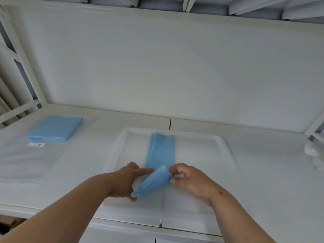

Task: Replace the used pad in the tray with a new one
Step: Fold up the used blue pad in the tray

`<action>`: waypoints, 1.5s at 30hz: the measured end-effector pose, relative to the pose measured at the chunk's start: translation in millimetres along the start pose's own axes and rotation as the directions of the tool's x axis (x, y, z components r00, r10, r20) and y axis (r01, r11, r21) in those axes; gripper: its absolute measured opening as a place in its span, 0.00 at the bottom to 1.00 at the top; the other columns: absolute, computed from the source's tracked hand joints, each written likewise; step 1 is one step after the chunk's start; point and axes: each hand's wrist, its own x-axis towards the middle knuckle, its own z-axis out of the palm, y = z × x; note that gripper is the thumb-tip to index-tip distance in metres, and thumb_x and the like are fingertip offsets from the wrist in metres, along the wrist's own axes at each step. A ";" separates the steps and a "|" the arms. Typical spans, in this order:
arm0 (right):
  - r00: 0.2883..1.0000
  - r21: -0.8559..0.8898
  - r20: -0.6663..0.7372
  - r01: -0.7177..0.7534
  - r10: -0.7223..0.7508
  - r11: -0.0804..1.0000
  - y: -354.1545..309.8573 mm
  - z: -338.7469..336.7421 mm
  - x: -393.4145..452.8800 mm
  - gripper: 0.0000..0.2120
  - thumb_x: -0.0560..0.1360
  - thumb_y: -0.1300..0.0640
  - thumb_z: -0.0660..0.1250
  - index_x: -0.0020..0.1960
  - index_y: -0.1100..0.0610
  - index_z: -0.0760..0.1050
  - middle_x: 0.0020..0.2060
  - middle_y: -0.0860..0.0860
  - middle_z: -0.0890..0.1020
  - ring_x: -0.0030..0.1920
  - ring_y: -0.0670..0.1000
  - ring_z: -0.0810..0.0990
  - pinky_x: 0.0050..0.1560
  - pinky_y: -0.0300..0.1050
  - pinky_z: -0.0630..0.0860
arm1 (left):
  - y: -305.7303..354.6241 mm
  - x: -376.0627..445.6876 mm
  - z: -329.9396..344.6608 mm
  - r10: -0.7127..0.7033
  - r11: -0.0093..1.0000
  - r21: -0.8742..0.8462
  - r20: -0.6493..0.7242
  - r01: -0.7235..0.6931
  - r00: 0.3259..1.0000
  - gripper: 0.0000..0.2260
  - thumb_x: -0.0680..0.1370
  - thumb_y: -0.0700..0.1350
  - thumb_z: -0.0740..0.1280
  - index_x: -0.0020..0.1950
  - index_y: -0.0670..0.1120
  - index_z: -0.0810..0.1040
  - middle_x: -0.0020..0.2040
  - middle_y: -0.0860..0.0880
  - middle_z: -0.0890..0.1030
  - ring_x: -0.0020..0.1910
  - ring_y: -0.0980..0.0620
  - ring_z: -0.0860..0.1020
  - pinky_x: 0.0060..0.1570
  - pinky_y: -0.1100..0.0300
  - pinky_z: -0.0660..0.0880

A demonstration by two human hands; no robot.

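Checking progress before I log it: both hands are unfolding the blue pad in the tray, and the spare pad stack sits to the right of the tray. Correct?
Not quite. The head view shows the spare pad stack left of the tray, not right. Both hands, left hand and right hand, do hold the blue pad.

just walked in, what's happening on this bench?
A person is working a folded blue pad that lies in the white tray. The right hand pinches the pad's near end and has it lifted and curled back, while the left hand holds the pad's near left edge with a finger stretched along it. The far part of the pad lies flat in the tray, not opened out. A stack of folded blue pads sits on the table to the left, and something white and crumpled lies at the right edge.
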 end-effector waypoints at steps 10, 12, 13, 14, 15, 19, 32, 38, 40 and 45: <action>1.000 0.325 -0.023 -0.009 0.017 0.946 -4.3 -12.3 -1.3 0.16 0.64 0.57 0.69 0.52 0.55 0.77 0.43 0.47 0.82 0.45 0.46 0.79 0.50 0.42 0.74 | 12.8 5.3 14.6 0.081 0.978 -0.148 -0.377 -0.146 0.922 0.08 0.76 0.52 0.67 0.54 0.58 0.81 0.63 0.57 0.75 0.63 0.54 0.74 0.61 0.60 0.70; 0.999 0.195 0.024 -0.036 0.032 0.980 0.3 -10.8 -3.7 0.19 0.61 0.61 0.71 0.51 0.51 0.78 0.44 0.47 0.82 0.44 0.44 0.79 0.46 0.40 0.75 | 11.2 5.9 14.8 0.106 0.977 -0.139 -0.346 -0.163 0.932 0.10 0.78 0.52 0.66 0.58 0.57 0.82 0.67 0.61 0.71 0.66 0.59 0.71 0.65 0.61 0.69; 0.999 0.131 0.033 -0.043 0.039 0.990 1.6 -9.2 -4.7 0.20 0.62 0.64 0.71 0.52 0.49 0.79 0.45 0.46 0.83 0.45 0.43 0.79 0.45 0.39 0.75 | 11.3 5.8 14.9 0.114 0.978 -0.127 -0.346 -0.167 0.931 0.11 0.78 0.51 0.66 0.60 0.56 0.81 0.67 0.61 0.70 0.68 0.61 0.69 0.66 0.64 0.66; 0.999 0.079 0.033 -0.044 0.042 0.996 2.5 -6.9 -5.0 0.20 0.65 0.66 0.71 0.53 0.49 0.80 0.47 0.46 0.83 0.46 0.43 0.80 0.46 0.37 0.76 | 10.7 5.8 15.6 0.121 0.978 -0.116 -0.355 -0.173 0.927 0.12 0.79 0.50 0.66 0.62 0.55 0.80 0.67 0.61 0.70 0.68 0.63 0.67 0.66 0.67 0.64; 0.999 0.037 0.022 -0.050 0.049 0.998 2.6 -4.3 -5.3 0.20 0.67 0.66 0.71 0.55 0.48 0.81 0.48 0.46 0.84 0.48 0.43 0.81 0.48 0.37 0.76 | 10.4 5.7 16.2 0.126 0.977 -0.118 -0.366 -0.180 0.922 0.12 0.79 0.49 0.66 0.62 0.55 0.80 0.65 0.63 0.71 0.67 0.64 0.67 0.65 0.70 0.63; 0.992 -0.030 -0.025 -0.121 0.120 0.992 3.5 -2.2 -4.3 0.11 0.76 0.57 0.69 0.57 0.50 0.82 0.50 0.46 0.85 0.49 0.41 0.81 0.50 0.32 0.73 | 10.5 -0.2 18.1 0.085 0.964 -0.204 -0.375 -0.172 0.923 0.09 0.80 0.49 0.64 0.54 0.62 0.80 0.48 0.71 0.79 0.51 0.67 0.77 0.51 0.71 0.70; 0.977 0.460 0.077 -0.211 0.198 0.862 7.2 -15.9 13.2 0.10 0.79 0.65 0.63 0.58 0.61 0.79 0.53 0.56 0.85 0.55 0.55 0.84 0.58 0.49 0.79 | 2.7 8.4 10.6 -0.041 0.878 -0.475 -0.189 -0.055 0.981 0.27 0.74 0.68 0.60 0.50 0.45 0.80 0.45 0.46 0.82 0.45 0.47 0.79 0.52 0.55 0.75; 0.953 0.563 0.043 -0.272 0.301 0.780 -3.5 -14.0 40.0 0.10 0.82 0.59 0.59 0.60 0.56 0.76 0.51 0.57 0.85 0.49 0.60 0.85 0.51 0.58 0.81 | 9.2 35.5 -4.3 -0.199 0.656 -0.754 -0.232 -0.046 0.952 0.27 0.76 0.61 0.62 0.49 0.35 0.76 0.41 0.46 0.80 0.40 0.51 0.78 0.43 0.56 0.75; 0.938 0.517 0.045 -0.316 0.344 0.795 -9.7 -15.2 50.9 0.10 0.83 0.57 0.58 0.60 0.54 0.75 0.51 0.57 0.84 0.46 0.60 0.85 0.47 0.56 0.82 | 12.5 42.9 -7.3 -0.271 0.573 -0.819 -0.166 0.020 0.948 0.19 0.81 0.56 0.61 0.51 0.39 0.78 0.46 0.44 0.83 0.40 0.50 0.81 0.38 0.59 0.78; 0.874 0.417 0.059 -0.461 0.483 0.783 -13.2 -12.4 71.6 0.12 0.83 0.54 0.55 0.62 0.54 0.73 0.50 0.58 0.83 0.45 0.59 0.85 0.41 0.52 0.83 | 17.0 56.4 -12.3 -0.360 0.580 -0.803 -0.104 0.135 0.927 0.16 0.82 0.53 0.58 0.52 0.43 0.78 0.48 0.43 0.83 0.44 0.45 0.83 0.36 0.57 0.81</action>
